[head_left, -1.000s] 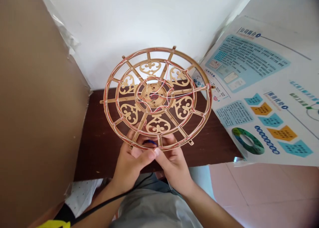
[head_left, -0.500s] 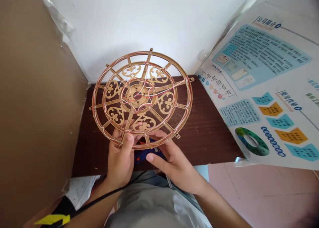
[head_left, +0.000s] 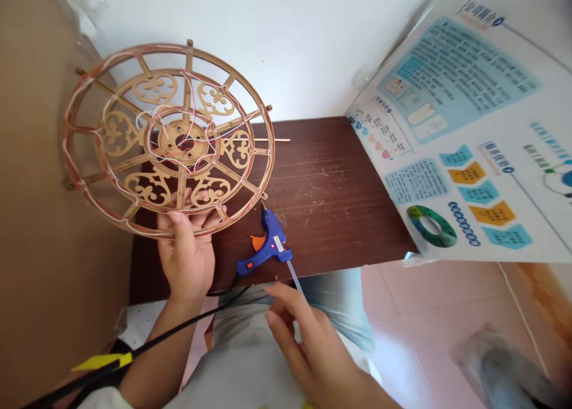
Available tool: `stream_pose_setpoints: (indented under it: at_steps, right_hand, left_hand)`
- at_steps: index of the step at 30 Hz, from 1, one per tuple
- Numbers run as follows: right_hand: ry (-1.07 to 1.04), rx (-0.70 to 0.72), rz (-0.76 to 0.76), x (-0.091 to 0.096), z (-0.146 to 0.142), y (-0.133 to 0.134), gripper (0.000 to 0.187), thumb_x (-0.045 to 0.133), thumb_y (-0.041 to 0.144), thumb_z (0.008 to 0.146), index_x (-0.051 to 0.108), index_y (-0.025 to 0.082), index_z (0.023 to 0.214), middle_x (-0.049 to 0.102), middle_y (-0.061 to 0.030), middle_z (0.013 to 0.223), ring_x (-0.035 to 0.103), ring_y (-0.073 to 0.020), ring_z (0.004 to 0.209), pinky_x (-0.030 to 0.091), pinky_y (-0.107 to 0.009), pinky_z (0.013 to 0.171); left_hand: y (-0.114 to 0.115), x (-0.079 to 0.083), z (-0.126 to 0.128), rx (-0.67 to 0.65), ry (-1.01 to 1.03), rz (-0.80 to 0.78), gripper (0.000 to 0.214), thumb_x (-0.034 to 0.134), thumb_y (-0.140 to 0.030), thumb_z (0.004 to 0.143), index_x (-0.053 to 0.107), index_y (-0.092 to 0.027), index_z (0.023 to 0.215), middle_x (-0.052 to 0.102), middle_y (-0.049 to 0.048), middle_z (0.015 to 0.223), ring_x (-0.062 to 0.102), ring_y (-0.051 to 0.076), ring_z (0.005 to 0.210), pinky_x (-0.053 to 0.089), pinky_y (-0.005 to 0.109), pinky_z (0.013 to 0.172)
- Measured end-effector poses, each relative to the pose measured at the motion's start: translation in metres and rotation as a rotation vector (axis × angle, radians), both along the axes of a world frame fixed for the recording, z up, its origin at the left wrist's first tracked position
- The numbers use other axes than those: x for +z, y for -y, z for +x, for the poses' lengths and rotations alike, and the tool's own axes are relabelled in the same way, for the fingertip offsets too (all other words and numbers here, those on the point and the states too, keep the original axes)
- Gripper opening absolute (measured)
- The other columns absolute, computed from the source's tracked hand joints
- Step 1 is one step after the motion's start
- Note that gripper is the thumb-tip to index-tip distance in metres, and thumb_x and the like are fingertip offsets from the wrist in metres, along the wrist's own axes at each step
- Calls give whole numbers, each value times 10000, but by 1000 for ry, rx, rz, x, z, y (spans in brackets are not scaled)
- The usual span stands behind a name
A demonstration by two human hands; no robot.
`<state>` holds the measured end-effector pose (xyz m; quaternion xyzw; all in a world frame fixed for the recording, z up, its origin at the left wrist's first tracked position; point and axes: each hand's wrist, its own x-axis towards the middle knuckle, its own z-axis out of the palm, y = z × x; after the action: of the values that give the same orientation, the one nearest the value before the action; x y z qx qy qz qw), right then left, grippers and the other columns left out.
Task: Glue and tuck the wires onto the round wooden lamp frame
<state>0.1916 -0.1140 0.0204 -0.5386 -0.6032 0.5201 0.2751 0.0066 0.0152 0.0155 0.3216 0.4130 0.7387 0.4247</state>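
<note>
My left hand (head_left: 187,263) is closed on the lower rim of a round gold-coloured openwork frame (head_left: 182,188), thumb in front and fingers behind. The frame is tilted up at the left, with scroll ornaments between its spokes. Red and white wires run along its rings and loop loosely around its hub. On the table lies a blue hot glue gun (head_left: 270,245) with an orange trigger, its nozzle close to the frame's lower right edge. A translucent glue stick (head_left: 294,276) pokes out of its back. My right hand (head_left: 313,343), holding nothing, hovers below it with fingers bent and apart.
The dark brown tabletop (head_left: 326,188) meets a white wall (head_left: 286,45). A brown board (head_left: 31,188) stands at the left and a printed poster panel (head_left: 473,93) at the right. A thin stick (head_left: 279,139) lies behind the frame. A black cable (head_left: 179,328) crosses my left forearm.
My left hand has carried the frame up and to the left. My right hand has come away from beneath it and drawn back toward me. The glue gun now shows fully on the table.
</note>
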Motion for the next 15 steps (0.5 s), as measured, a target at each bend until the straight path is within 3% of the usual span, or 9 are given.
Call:
stream_pose_setpoints:
  at_steps: [2,4,6,8,9,11,12,13,15]
  right_hand:
    - [71,86,-64,2,-4,-18,495,506,376,1114,449,274,1595,693,16,834,605,-184,647,434,-305,655]
    - [40,21,-61,1,-9,-25,553,563,443,1087,456,256,1597,682,21,809,597,-187,647,424,-303,650]
    - [-173,-203,-91,-8,-17,-13,457,582,584,1069,596,248,1378,654,20,791,591,-173,643,440,-290,630]
    - [-443,-424,-312,-28,-28,8,517,544,754,1036,623,243,1041,651,20,733,573,-149,564,445,-283,577]
    - [-538,-493,-431,-39,-34,18,595,663,827,924,620,238,998,686,7,763,616,-158,572,468,-290,577]
    - [-636,-684,-653,-57,-46,27,826,886,879,614,676,221,1066,779,-71,985,758,-250,872,568,-328,730]
    - [-653,-787,-706,-61,-51,26,896,913,884,540,699,213,1095,792,-102,1113,765,-284,1026,589,-346,832]
    - [-689,-832,-724,-62,-57,21,920,937,851,543,711,217,1170,774,-117,1275,734,-305,1191,583,-367,951]
    - [-782,-837,-671,-53,-66,5,843,928,754,693,687,260,1332,686,-89,1511,645,-308,1390,538,-411,1098]
  left_hand:
    - [2,-2,2,10,3,9,430,736,-632,974,781,-281,1220,785,81,1307,785,234,1096,669,374,953]
    - [5,-2,3,13,11,19,492,713,-675,968,770,-274,1248,777,98,1321,771,252,1148,666,363,931]
    - [9,-2,5,-1,30,17,511,684,-684,985,759,-269,1273,771,113,1333,758,256,1181,656,343,916]
    - [12,-4,5,-29,47,1,472,655,-647,1021,746,-281,1305,769,114,1343,759,241,1174,646,326,917]
    - [13,-6,5,-41,56,-2,476,632,-650,1033,743,-284,1315,774,122,1334,764,242,1168,645,325,918]
    - [15,-10,5,-70,65,-4,486,627,-656,1032,738,-289,1332,791,131,1288,768,260,1177,652,345,924]
    - [16,-12,5,-74,70,-5,502,621,-665,1030,732,-290,1345,797,133,1268,767,269,1188,654,359,934]
    - [17,-14,5,-87,75,-12,509,620,-667,1029,725,-294,1359,799,132,1259,763,276,1205,653,376,956]
    - [19,-18,7,-110,81,-31,503,628,-658,1028,718,-302,1372,799,125,1256,757,278,1230,640,404,1011]
